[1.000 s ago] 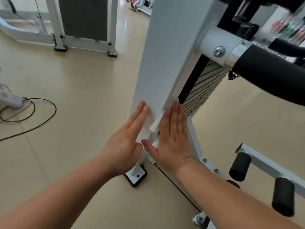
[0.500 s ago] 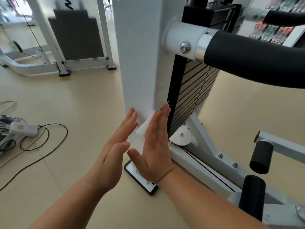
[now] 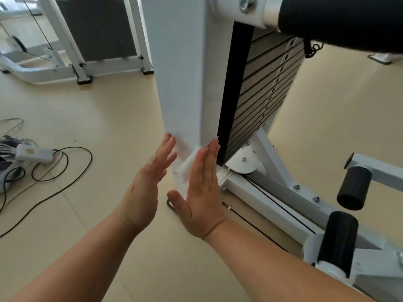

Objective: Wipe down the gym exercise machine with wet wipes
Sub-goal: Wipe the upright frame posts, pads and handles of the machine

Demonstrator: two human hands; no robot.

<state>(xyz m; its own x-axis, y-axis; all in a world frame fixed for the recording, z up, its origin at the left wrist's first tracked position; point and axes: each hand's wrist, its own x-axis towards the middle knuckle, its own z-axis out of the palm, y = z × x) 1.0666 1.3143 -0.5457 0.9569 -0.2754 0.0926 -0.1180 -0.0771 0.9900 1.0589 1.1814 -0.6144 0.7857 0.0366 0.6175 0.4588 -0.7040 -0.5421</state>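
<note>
Head view: both forearms reach toward the white post [image 3: 183,73], low down.
Wet wipe [image 3: 187,165]: on the post's lower corner, pressed under the right hand.
Right hand [image 3: 201,192]: fingers straight, flat on wipe.
Left hand [image 3: 148,186]: fingers straight, tips at post's left face.
Weight stack [image 3: 261,94]: just right of post.

Upright post [image 3: 185,83] of the machine: white painted metal, smooth, satin rather than glossy. The weight plates [image 3: 261,90] beside it are dull grey metal, and the bolt [image 3: 247,5] up top is bright and polished. Wet wipe [image 3: 186,168]: thin white fibrous cloth, crumpled, matt; roller pads [image 3: 353,188] black matt foam; floor [image 3: 109,118] beige, smooth, faint sheen.
</note>
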